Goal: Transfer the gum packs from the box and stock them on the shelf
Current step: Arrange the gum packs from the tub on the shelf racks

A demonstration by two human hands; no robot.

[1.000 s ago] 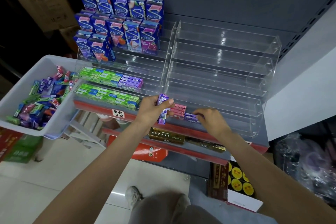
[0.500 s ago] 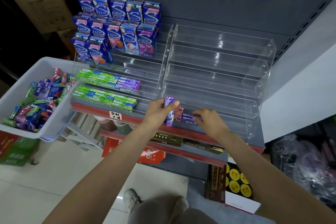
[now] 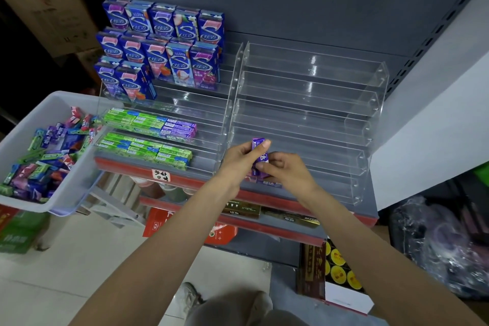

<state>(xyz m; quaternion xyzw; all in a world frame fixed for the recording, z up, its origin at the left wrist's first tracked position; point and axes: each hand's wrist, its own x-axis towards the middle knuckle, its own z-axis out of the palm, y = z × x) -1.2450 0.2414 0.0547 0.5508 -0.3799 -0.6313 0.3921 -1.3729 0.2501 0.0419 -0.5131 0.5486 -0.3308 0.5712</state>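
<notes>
Both hands meet in front of the clear acrylic tiered shelf (image 3: pixel 309 103), low at its right half. The left hand (image 3: pixel 238 158) grasps a small purple gum pack (image 3: pixel 260 157) upright between thumb and fingers; the right hand (image 3: pixel 287 170) pinches the same pack's lower end. Left of the shelf, touching its corner, a white plastic box (image 3: pixel 66 193) holds loose mixed gum packs (image 3: pixel 45 156). Green and purple stick packs (image 3: pixel 148 124) fill the shelf's lower left rows.
</notes>
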